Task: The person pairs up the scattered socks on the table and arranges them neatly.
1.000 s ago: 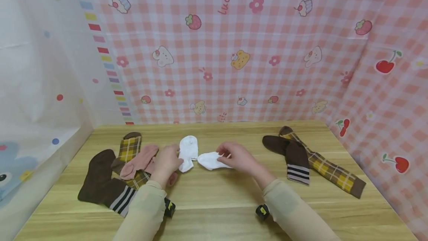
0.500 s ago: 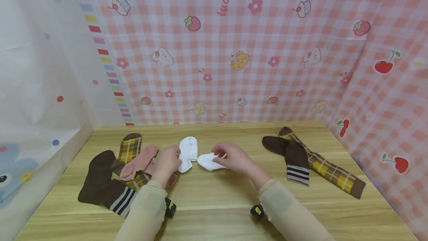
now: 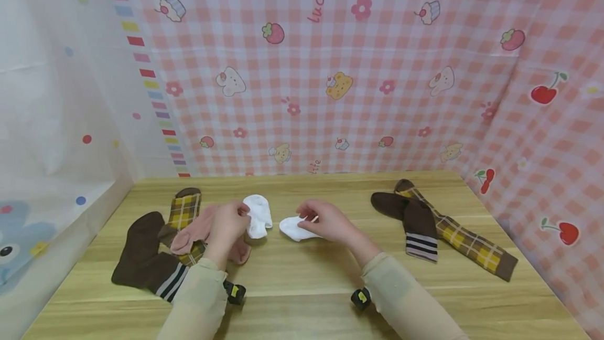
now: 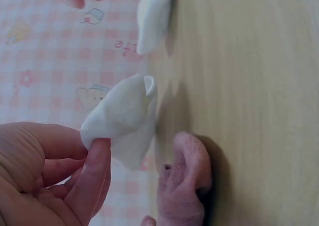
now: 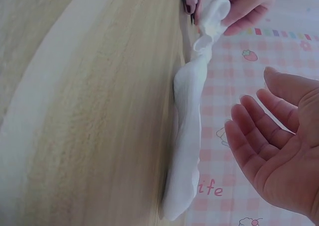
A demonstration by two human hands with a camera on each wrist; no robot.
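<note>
Between thumb and fingers, my left hand (image 3: 228, 229) pinches a white ankle sock (image 3: 259, 215). In the left wrist view this sock (image 4: 124, 119) hangs from the fingertips, its opening showing as a small loop. A second white ankle sock (image 3: 293, 227) lies on the table under my right hand (image 3: 329, 221). The right wrist view shows the right hand (image 5: 281, 141) apart from that sock (image 5: 185, 141), fingers loosely bent and holding nothing. A pink sock (image 3: 192, 230) lies beneath the left hand and is partly hidden by it.
At left, a dark brown sock with a striped cuff (image 3: 141, 256) and a yellow plaid sock (image 3: 184, 211) lie near the pink one. Another brown striped sock (image 3: 420, 224) crosses a plaid sock (image 3: 472, 243) at right. Patterned curtains (image 3: 302, 46) border the wooden table (image 3: 302, 303).
My left hand has drawn its white sock leftward, away from the other white sock, opening a gap between them. The right hand has shifted slightly left over its sock.
</note>
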